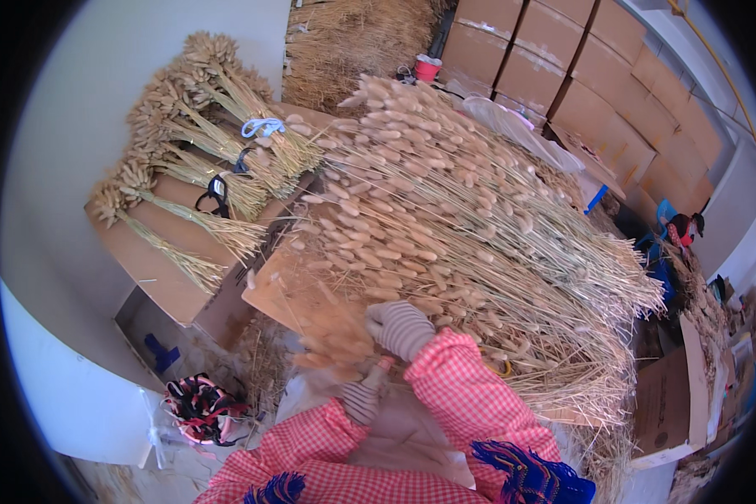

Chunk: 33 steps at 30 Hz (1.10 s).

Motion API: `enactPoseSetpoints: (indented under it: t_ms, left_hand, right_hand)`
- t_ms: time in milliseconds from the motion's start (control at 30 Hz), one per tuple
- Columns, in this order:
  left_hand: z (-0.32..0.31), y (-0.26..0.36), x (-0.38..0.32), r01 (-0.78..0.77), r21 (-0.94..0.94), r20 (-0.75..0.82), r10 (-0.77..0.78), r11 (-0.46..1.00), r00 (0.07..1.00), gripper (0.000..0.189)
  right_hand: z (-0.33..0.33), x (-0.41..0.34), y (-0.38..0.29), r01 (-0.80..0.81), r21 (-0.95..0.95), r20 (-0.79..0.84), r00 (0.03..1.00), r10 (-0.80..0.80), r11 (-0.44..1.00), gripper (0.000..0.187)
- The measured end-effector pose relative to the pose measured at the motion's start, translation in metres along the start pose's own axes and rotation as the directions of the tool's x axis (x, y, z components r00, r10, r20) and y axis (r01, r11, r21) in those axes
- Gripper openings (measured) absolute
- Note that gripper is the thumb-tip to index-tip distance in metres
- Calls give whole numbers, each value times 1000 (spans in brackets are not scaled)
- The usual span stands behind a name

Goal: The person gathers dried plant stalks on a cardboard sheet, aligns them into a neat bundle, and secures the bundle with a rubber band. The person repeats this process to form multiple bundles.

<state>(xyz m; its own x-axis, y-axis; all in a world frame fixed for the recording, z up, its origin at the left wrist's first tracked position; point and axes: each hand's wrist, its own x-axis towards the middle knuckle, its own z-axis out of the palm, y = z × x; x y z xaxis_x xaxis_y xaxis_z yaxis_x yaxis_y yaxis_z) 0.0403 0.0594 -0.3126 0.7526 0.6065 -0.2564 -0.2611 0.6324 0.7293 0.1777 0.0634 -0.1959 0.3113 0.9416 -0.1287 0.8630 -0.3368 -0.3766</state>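
Observation:
My left hand [361, 398], in a striped glove with bare fingertips, is closed around a small bunch of dried bunny-tail grass [335, 343]. Its fluffy heads are motion-blurred and point up and away from me; its stems are mostly hidden. My right hand [404, 327], also in a striped glove, is just above and to the right, with its fingers curled beside the bunch. Whether those fingers grip any stems cannot be made out. Beyond both hands spreads a large pile of dried bunny-tail grass [428, 208], heads to the left and cut stems to the right, on a wooden board [277, 283].
On a cardboard box [164, 277] at left lie several bundles [227, 164], some tied with fabric strips. A basket of fabric strips [205, 409] sits on the floor at lower left. Stacked cartons [535, 69] line the back. An open carton [664, 397] stands at right.

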Motion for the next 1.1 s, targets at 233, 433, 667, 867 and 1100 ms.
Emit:
enactPoseSetpoints:
  t_ms: [233,433,667,867,1100]
  left_hand:
    - [0,2,-2,-26,28,10,25,999,1000,22]
    - [8,5,-10,-90,64,-39,92,994,995,22]
    - [6,2,-13,-33,17,29,33,999,999,18]
    - [13,8,-17,-66,26,34,65,997,997,20]
    - [16,14,-17,-42,88,4,41,995,999,22]
  right_hand:
    - [15,34,4,13,127,166,986,-34,992,26]
    - [14,-10,23,-27,551,115,992,-44,834,23]
    - [15,-55,44,165,644,-123,986,-112,747,23]
    - [22,-52,30,52,834,-31,998,-48,549,22]
    - [19,-45,40,60,534,107,985,-138,843,26]
